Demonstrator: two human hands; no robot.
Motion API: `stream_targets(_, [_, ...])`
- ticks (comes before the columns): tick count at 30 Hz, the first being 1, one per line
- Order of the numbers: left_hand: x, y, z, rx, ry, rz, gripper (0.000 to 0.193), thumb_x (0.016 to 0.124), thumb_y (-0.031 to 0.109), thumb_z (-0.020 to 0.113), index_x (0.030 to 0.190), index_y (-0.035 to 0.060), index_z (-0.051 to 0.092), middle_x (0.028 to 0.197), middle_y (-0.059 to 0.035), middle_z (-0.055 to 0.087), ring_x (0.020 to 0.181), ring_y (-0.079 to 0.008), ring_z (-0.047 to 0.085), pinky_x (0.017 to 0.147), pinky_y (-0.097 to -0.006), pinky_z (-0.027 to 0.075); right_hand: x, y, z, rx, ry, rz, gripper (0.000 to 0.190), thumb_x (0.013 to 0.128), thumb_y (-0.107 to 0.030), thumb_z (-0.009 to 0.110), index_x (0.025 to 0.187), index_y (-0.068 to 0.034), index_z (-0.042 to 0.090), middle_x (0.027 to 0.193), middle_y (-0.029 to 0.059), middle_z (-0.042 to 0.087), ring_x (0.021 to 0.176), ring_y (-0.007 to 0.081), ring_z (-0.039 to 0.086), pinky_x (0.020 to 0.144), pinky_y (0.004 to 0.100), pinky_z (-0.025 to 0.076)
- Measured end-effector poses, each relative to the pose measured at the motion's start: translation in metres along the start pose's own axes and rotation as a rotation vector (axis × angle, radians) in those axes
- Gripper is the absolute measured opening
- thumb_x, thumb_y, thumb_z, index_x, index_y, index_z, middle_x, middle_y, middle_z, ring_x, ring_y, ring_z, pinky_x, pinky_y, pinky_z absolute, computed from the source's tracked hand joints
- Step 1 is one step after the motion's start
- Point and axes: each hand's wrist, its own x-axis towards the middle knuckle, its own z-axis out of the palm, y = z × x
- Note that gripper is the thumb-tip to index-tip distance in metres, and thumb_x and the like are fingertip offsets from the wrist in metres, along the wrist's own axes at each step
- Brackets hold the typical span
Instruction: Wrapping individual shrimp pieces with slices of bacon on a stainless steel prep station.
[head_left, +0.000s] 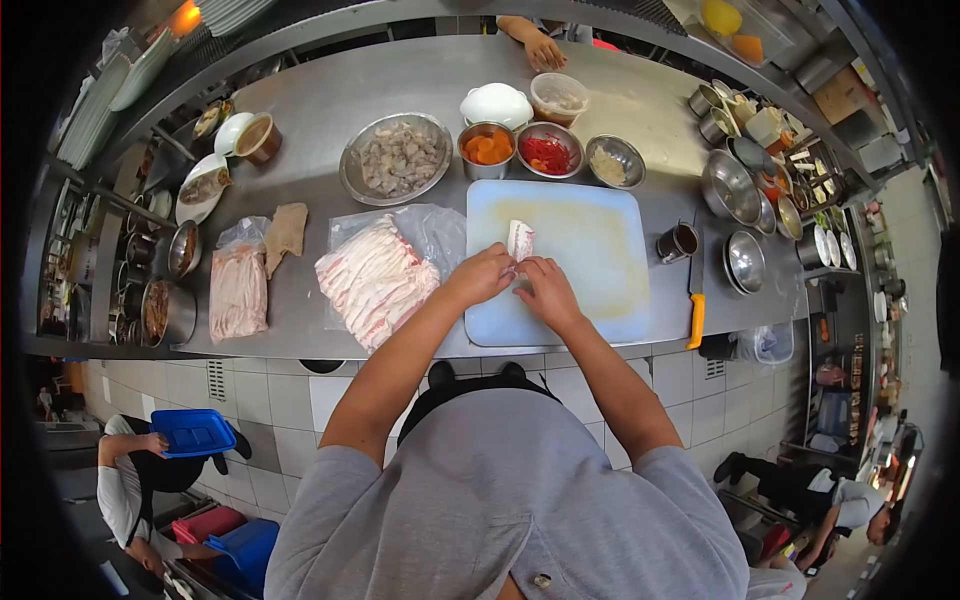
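A short strip of pale, fatty sliced meat (520, 238) lies on the white cutting board (592, 300). At its near end, the fingers of my left hand (485, 274) are bunched together and pinch it. My right hand (550, 289) meets them there, its index fingertip at the strip and its thumb spread away; the fingers hide whether it grips. Left of the board, a pile of thin meat slices (379, 281) rests on a clear plastic sheet (439, 229). Behind the board stand a pot of orange pieces (487, 148), a bowl of red shreds (547, 154) and a bowl of minced pale food (611, 166).
A knife with a yellow handle (696, 321) lies at right, beside a small metal cup (679, 242). Raw shrimp fill a steel bowl (395, 159). A packed meat slab (239, 285) lies at left. Across the counter rests another person's hand (545, 52). Co-workers stand behind me on both sides.
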Motion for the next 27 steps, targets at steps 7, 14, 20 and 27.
stream_targets(7, [0.006,-0.006,-0.003,-0.05,-0.118,-0.033,0.026,0.086,0.018,0.068,0.107,0.002,0.069,0.107,-0.0157,0.059,0.098,-0.0356,0.062,0.087,-0.0419,0.051,0.001,0.022,0.007,0.134,-0.043,0.14,0.024,0.077,-0.008,0.074,0.099,-0.005,0.066,0.101,0.011,0.067,0.098,0.0339,0.059,0.088,0.0423,0.049])
stream_targets(14, [-0.006,0.006,-0.003,-0.101,0.025,0.018,0.041,0.083,0.016,0.071,0.121,0.0068,0.058,0.114,-0.0143,0.056,0.103,-0.0359,0.061,0.088,-0.0417,0.051,0.013,0.029,0.006,0.146,-0.087,0.157,0.023,0.078,-0.012,0.074,0.096,-0.002,0.066,0.099,0.0156,0.064,0.096,0.0363,0.06,0.086,0.043,0.05])
stream_targets(20, [0.004,0.005,0.001,0.007,0.065,0.012,0.03,0.085,0.013,0.068,0.113,0.0075,0.059,0.112,-0.0118,0.056,0.102,-0.0335,0.061,0.084,-0.0413,0.052,0.021,0.033,0.007,0.135,-0.026,0.247,0.025,0.077,-0.013,0.073,0.099,-0.002,0.066,0.104,0.0159,0.061,0.098,0.0369,0.059,0.088,0.0437,0.05])
stream_targets(27, [0.022,-0.008,-0.005,0.047,0.012,-0.031,0.024,0.086,0.018,0.067,0.108,0.0063,0.064,0.109,-0.0111,0.057,0.099,-0.0324,0.063,0.083,-0.0428,0.053,0.028,0.025,-0.001,-0.017,-0.011,-0.022,0.031,0.072,-0.007,0.073,0.101,-0.005,0.064,0.102,0.0135,0.063,0.1,0.0357,0.059,0.086,0.0447,0.05])
